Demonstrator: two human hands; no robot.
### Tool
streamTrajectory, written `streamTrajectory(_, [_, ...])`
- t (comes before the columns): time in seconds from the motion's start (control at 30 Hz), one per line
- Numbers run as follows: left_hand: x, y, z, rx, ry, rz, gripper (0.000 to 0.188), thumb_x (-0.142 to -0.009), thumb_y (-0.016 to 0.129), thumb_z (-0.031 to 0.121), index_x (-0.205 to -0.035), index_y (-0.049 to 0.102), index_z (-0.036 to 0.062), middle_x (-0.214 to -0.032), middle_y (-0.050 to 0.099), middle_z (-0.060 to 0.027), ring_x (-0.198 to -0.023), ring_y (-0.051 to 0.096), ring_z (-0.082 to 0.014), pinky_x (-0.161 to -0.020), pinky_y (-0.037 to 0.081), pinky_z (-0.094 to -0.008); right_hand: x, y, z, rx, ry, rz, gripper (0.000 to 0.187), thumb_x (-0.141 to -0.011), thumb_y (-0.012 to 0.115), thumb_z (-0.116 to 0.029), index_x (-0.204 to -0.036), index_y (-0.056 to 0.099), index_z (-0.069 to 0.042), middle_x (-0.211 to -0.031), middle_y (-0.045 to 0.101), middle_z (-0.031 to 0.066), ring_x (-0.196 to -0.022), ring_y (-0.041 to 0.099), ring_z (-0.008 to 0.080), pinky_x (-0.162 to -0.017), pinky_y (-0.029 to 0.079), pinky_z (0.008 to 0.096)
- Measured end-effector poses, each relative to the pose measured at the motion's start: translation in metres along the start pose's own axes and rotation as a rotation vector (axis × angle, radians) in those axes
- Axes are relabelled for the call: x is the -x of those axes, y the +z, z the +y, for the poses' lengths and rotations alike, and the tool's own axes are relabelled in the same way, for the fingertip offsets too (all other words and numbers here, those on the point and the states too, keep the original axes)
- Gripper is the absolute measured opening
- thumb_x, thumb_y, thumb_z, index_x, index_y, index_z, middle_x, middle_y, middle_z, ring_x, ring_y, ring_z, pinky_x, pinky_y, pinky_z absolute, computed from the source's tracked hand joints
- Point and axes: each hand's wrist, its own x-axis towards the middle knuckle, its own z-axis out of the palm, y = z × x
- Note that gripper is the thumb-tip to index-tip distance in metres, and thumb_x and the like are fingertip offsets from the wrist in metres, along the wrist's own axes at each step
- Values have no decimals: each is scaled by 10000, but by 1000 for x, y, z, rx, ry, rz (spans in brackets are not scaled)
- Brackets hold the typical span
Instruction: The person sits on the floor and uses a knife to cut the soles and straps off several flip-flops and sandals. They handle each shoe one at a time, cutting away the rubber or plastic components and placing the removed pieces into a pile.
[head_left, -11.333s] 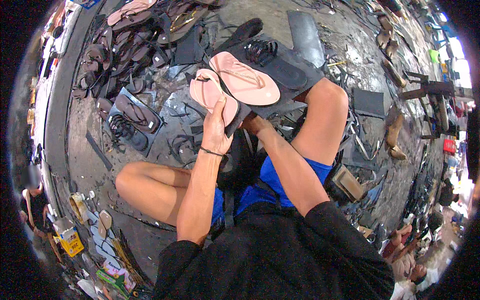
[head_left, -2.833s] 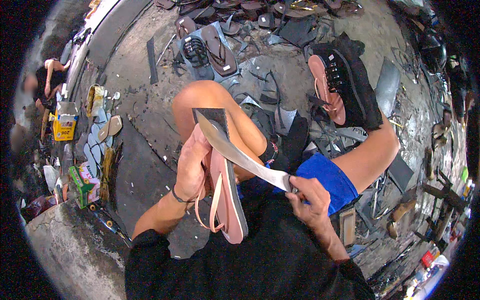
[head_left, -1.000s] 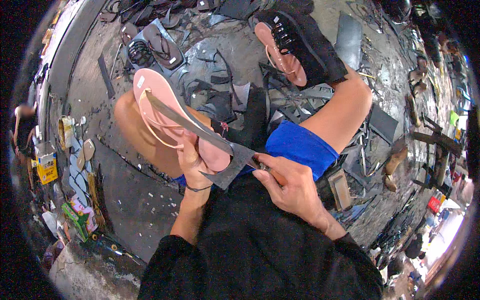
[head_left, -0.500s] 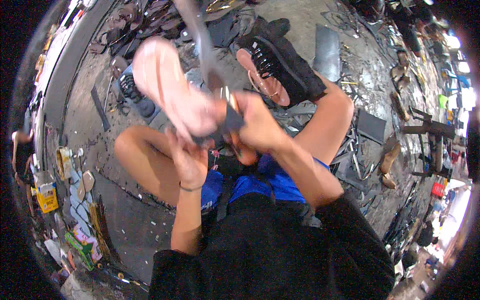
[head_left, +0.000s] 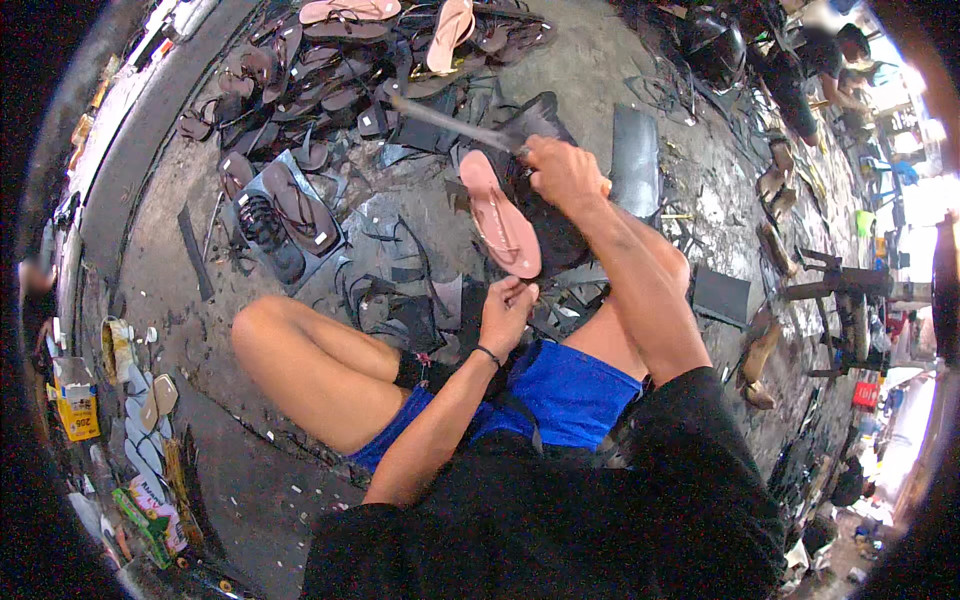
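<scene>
A pink thong sandal (head_left: 503, 225) with a thin strap stands tilted in front of my right leg, its heel end toward me. My left hand (head_left: 507, 317) is closed, with thumb and fingers pinching at that heel end. My right hand (head_left: 568, 175) is wrapped round the handle of a long, thin-bladed knife (head_left: 455, 124). The handle is mostly hidden in the fist, and the blade points left and away from me, above the sandal's toe. A black shoe (head_left: 545, 120) on my right foot is partly hidden behind the sandal and my right hand.
Dark sandals (head_left: 345, 75) lie heaped at the far left, with a pink sandal (head_left: 450, 35) at the top. Two dark sandals (head_left: 290, 205) rest on a grey sheet. Black offcuts (head_left: 400, 255) litter the floor between my legs. A low stool (head_left: 845, 285) stands at right.
The pink sandal blurred in my hands at left is gone from there. My left hand has moved right to the sandal by my shoe. My right hand has moved up and right with the knife.
</scene>
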Motion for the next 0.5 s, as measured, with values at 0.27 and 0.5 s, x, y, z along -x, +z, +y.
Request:
streamTrajectory(0.27, [-77,-23,50,-371,182,460,1105,-660,895,414,-1413,261,-88,-1325,466,-246,-1035,601,-311,-910,483,-419,-6,-92,45,-277,27,11,263,-733,618,-111,-970,667,-7,-861,667,246,-843,658,385,-755,504,424])
streamTrajectory(0.5, [-62,-2,128,238,-180,-200,354,-838,746,136,-1144,607,22,-1050,661,-64,-944,649,-190,-686,618,-397,18,-73,72,-45,11,147,512,-849,718,-330,-1204,578,12,-947,674,194,-816,656,348,-781,522,395])
